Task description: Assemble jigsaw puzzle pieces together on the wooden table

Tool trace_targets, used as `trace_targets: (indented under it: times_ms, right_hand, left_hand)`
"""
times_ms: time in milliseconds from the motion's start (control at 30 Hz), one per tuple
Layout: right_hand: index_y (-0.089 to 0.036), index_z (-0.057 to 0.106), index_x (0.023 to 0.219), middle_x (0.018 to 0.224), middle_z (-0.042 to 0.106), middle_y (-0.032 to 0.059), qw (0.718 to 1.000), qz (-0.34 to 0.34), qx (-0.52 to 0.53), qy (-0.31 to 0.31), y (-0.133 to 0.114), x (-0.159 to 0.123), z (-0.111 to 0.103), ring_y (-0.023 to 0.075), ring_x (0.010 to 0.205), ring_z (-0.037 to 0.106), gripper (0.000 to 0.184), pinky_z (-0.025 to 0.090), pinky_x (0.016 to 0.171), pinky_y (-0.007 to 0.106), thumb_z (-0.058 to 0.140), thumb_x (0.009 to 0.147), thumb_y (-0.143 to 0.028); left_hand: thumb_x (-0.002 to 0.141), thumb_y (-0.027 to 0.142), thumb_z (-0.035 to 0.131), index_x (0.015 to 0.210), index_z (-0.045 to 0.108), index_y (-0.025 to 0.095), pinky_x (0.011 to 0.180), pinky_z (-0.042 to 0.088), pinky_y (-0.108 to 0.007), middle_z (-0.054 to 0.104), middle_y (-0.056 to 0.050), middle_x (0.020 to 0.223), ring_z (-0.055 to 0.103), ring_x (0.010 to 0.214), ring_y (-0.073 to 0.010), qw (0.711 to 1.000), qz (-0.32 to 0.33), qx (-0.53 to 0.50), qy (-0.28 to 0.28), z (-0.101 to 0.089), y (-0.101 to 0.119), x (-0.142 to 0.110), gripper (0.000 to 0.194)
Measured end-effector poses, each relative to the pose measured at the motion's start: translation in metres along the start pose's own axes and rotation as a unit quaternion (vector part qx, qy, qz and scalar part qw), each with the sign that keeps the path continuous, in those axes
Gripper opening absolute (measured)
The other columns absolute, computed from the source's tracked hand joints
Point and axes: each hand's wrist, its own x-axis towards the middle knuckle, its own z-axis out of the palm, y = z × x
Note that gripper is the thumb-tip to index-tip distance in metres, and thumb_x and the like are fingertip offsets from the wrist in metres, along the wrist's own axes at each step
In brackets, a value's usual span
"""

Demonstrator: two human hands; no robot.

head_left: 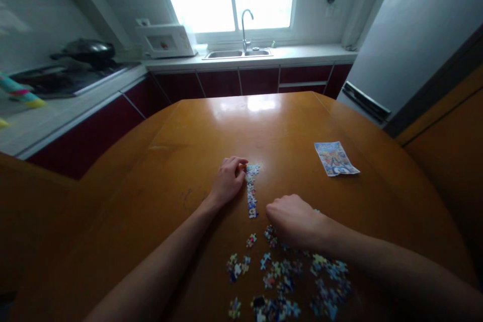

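A narrow strip of joined jigsaw pieces (251,193) lies on the wooden table, running away from me. My left hand (228,180) rests at the strip's far left edge, with thumb and forefinger apart and fingertips by the top pieces. To the right of the strip's near end is my right hand (292,216), its fingers curled downward; whatever they may hold is hidden beneath the hand. Many loose jigsaw pieces (277,271) are scattered below and partly behind my right forearm. One single piece (251,240) lies apart, just below the strip.
A creased printed picture sheet (335,158) lies on the table (188,131) to the right. Beyond the table stand a counter with a sink (226,54), a microwave (166,41), and a stove with a dark pan (88,51). A fridge (411,35) stands at right.
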Motion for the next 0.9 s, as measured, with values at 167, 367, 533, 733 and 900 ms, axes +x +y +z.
trace_targets:
  times_ms: [167,367,533,733,900]
  right_hand:
    - [-0.017,0.065,0.063,0.068,0.072,0.0128,0.991,-0.038,-0.094,-0.082,-0.006,-0.002,-0.005,0.0197,0.052,0.062,0.013,0.038,0.049,0.030,0.074,0.060,-0.008]
    - [-0.016,0.065,0.065,0.075,0.073,0.0141,0.991,-0.064,-0.091,-0.076,-0.006,-0.001,-0.006,0.0215,0.059,0.065,0.013,0.039,0.051,0.031,0.072,0.062,-0.006]
    - [-0.017,0.063,0.065,0.070,0.072,0.0100,0.995,-0.058,-0.065,-0.053,-0.005,-0.002,-0.005,0.0181,0.053,0.060,0.017,0.035,0.051,0.030,0.074,0.060,-0.004]
    - [-0.020,0.068,0.072,0.073,0.071,0.0044,0.998,-0.051,0.046,0.012,0.012,0.013,-0.019,0.0140,0.059,0.057,0.014,0.033,0.055,0.028,0.064,0.073,-0.007]
    - [-0.019,0.072,0.075,0.073,0.071,0.0033,0.959,-0.020,0.227,0.170,0.052,0.055,-0.012,0.0144,0.067,0.059,0.014,0.041,0.063,0.026,0.063,0.079,-0.008]
  left_hand:
    - [0.083,0.008,0.053,0.098,0.065,0.018,0.092,0.047,-0.038,0.068,-0.006,0.100,0.057,0.101,-0.0230,1.000,-0.001,0.007,0.000,0.000,0.000,0.000,0.022]
    - [0.084,0.010,0.052,0.099,0.065,0.019,0.093,0.047,-0.038,0.068,-0.006,0.101,0.057,0.102,-0.0229,1.000,-0.003,0.003,-0.003,0.000,-0.001,0.000,0.022]
    - [0.083,0.008,0.052,0.099,0.065,0.019,0.092,0.048,-0.038,0.068,-0.006,0.101,0.057,0.100,-0.0231,1.000,-0.005,0.000,0.000,0.001,-0.001,0.001,0.023]
    - [0.081,0.009,0.054,0.097,0.066,0.019,0.092,0.048,-0.039,0.067,-0.006,0.100,0.057,0.100,-0.0235,1.000,-0.008,-0.003,0.001,0.000,0.000,0.001,0.023]
    - [0.083,0.013,0.056,0.090,0.070,0.021,0.093,0.047,-0.038,0.064,-0.005,0.098,0.055,0.101,-0.0223,1.000,0.006,-0.023,0.006,-0.003,0.002,0.000,0.018]
